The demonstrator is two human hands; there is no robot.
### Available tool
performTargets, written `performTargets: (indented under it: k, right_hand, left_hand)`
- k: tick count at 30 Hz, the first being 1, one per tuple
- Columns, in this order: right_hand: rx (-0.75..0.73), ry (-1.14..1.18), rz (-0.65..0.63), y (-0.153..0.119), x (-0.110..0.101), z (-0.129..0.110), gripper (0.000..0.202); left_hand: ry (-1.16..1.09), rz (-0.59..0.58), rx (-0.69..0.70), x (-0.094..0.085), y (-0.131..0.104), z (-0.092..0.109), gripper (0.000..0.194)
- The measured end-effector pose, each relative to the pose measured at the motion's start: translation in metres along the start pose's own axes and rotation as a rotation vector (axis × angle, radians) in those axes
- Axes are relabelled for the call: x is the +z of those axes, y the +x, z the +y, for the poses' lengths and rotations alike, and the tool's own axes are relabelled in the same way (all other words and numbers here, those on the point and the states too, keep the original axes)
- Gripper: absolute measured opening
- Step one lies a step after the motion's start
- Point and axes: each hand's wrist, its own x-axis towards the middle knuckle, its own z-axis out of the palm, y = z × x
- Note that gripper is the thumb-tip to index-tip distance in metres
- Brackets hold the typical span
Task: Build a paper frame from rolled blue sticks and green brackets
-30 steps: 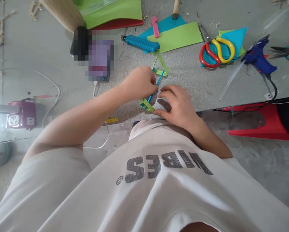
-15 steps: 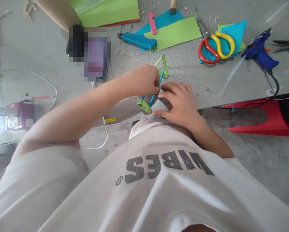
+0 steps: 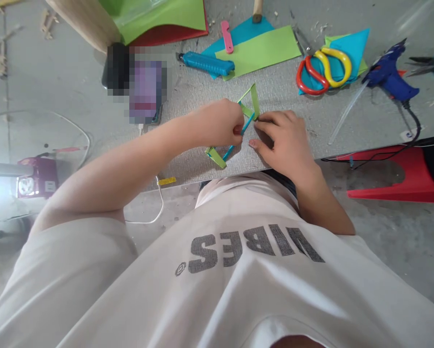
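Observation:
My left hand (image 3: 226, 123) is closed around the middle of a small frame of blue sticks (image 3: 248, 123) with folded green paper at both ends. One green triangular piece (image 3: 255, 102) stands at its far end, and a green strip (image 3: 217, 158) is at the near end by the table edge. To the right, my right hand (image 3: 284, 140) is open, fingers apart, with its fingertips beside the far green piece. Whether they touch it is hard to tell. My left fingers hide part of the sticks.
Beyond the hands lie a blue cutter (image 3: 209, 63), green paper (image 3: 262, 52), a pink tool (image 3: 226, 37) and red-yellow scissors (image 3: 313, 72). A blue glue gun (image 3: 393, 77) is at right, phone (image 3: 144, 92) at left. A red stool (image 3: 394, 186) stands below the table edge.
My right hand has moved right and slightly away from the near green strip, toward the far green piece. The frame's far end has shifted right in my left hand.

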Motion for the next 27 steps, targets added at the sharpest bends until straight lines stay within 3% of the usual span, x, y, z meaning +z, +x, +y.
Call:
performTargets:
  k: [5, 12, 16, 21, 27]
  right_hand:
    - [-0.003, 0.002, -0.003, 0.000, -0.001, -0.003, 0.049]
    - [-0.004, -0.003, 0.021, -0.001, 0.001, -0.002, 0.046]
    - [-0.070, 0.034, 0.017, -0.003, -0.001, -0.006, 0.037]
    - [-0.243, 0.062, -0.084, 0.002, -0.010, -0.013, 0.040]
    - [-0.163, 0.023, -0.058, 0.019, -0.012, -0.008, 0.038]
  left_hand:
    - [0.010, 0.028, 0.111, 0.002, 0.005, -0.005, 0.010]
    - [0.001, 0.005, 0.181, 0.005, 0.012, -0.018, 0.027]
    - [-0.070, -0.033, 0.144, 0.008, 0.015, -0.026, 0.026]
    - [-0.242, -0.029, 0.123, 0.011, 0.016, -0.034, 0.015]
    - [-0.285, -0.005, 0.134, 0.012, 0.011, -0.033, 0.018]
